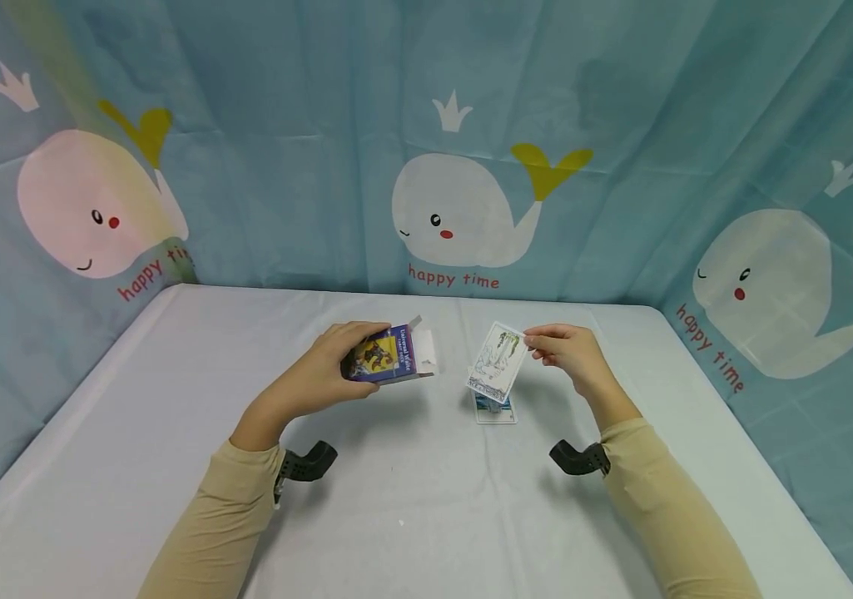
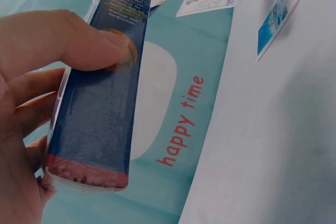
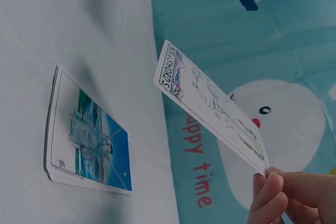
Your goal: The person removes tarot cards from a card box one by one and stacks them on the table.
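Right grip (image 1: 567, 353) pinches a card (image 1: 497, 362) by its corner above the small pile (image 3: 92, 137) on the tabletop (image 1: 433, 482), left grip (image 1: 329, 366) clasping the box (image 1: 390, 355), seemingly mid-transfer, so lining up edges likely comes next.

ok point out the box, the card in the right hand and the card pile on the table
Box (image 1: 386, 355): head view, front picture
Held card (image 1: 497, 363): head view, middle of face
Card pile (image 3: 90, 134): right wrist view, top card's picture

Soft light casts diffuse shadows on the tabletop (image 1: 419, 482); wrist views look dimmer.
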A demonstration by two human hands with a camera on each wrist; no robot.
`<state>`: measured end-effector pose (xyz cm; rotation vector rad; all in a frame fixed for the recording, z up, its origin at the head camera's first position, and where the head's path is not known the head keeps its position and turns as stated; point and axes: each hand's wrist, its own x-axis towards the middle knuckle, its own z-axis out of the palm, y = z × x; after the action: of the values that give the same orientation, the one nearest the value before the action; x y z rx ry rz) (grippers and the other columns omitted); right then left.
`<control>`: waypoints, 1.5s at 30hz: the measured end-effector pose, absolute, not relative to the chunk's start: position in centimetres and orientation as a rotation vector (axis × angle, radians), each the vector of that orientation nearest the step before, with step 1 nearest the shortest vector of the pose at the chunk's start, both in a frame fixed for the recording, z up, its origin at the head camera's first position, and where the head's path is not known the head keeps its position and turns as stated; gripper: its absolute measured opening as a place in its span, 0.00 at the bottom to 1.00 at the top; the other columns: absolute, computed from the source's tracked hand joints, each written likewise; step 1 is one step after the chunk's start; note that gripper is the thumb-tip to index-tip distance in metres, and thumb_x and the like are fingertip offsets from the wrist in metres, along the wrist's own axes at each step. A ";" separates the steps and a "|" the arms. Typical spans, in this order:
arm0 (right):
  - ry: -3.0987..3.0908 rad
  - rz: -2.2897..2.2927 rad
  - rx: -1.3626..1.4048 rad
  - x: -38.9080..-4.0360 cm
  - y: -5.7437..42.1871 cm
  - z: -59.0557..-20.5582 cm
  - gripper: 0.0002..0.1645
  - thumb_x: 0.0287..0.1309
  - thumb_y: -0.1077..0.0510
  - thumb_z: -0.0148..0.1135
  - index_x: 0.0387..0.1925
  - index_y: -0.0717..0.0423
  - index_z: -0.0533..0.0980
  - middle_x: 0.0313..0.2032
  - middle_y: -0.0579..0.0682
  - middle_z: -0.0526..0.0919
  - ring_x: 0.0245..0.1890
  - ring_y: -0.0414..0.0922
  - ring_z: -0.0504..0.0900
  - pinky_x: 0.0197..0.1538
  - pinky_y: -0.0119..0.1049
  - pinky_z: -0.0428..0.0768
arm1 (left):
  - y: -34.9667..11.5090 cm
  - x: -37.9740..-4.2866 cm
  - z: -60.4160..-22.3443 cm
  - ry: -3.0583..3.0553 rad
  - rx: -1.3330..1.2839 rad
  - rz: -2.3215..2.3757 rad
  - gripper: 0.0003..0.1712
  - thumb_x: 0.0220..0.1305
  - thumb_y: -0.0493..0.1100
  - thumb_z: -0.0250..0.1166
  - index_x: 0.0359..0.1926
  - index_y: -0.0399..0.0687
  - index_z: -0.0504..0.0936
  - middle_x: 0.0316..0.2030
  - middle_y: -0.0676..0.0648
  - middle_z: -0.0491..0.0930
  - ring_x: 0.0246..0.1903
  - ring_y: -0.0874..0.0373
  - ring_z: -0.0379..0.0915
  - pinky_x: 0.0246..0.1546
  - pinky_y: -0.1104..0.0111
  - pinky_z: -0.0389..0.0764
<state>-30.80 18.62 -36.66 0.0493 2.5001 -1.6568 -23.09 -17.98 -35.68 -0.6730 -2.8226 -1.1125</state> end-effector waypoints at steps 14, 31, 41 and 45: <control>2.496 -1.443 -0.039 -32.7 18.8 -37.4 0.20 0.64 0.55 0.64 0.52 0.65 0.81 0.29 0.42 0.82 0.30 0.38 0.78 0.38 0.30 0.79 | -17.9 -23.2 -35.8 -2.830 -0.677 -1.108 0.44 0.55 0.41 0.72 0.73 0.54 0.65 0.68 0.44 0.69 0.57 0.49 0.63 0.54 0.52 0.69; 2.447 -1.300 -0.036 -34.5 18.2 -39.6 0.17 0.64 0.57 0.63 0.50 0.64 0.82 0.27 0.45 0.80 0.26 0.37 0.72 0.36 0.32 0.75 | -17.7 -23.4 -36.1 -2.826 -0.710 -1.111 0.45 0.54 0.41 0.73 0.73 0.53 0.65 0.67 0.44 0.70 0.56 0.49 0.64 0.54 0.53 0.69; 2.405 -1.293 -0.042 -34.9 17.9 -40.6 0.17 0.62 0.58 0.65 0.49 0.65 0.82 0.24 0.43 0.80 0.25 0.35 0.72 0.34 0.30 0.73 | -17.5 -23.4 -36.3 -2.832 -0.716 -1.111 0.45 0.54 0.42 0.73 0.73 0.54 0.65 0.68 0.44 0.69 0.58 0.49 0.64 0.55 0.52 0.69; 2.400 -1.286 -0.029 -35.0 17.7 -41.0 0.17 0.62 0.58 0.65 0.49 0.65 0.82 0.24 0.42 0.80 0.25 0.35 0.72 0.34 0.30 0.73 | -17.5 -23.4 -36.3 -2.830 -0.716 -1.110 0.45 0.54 0.41 0.73 0.73 0.53 0.65 0.68 0.44 0.69 0.58 0.49 0.64 0.55 0.52 0.69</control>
<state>-35.03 17.70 -41.01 -0.0290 2.3995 -1.2860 -23.35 -17.55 -36.34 -0.7164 -2.8295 -1.1097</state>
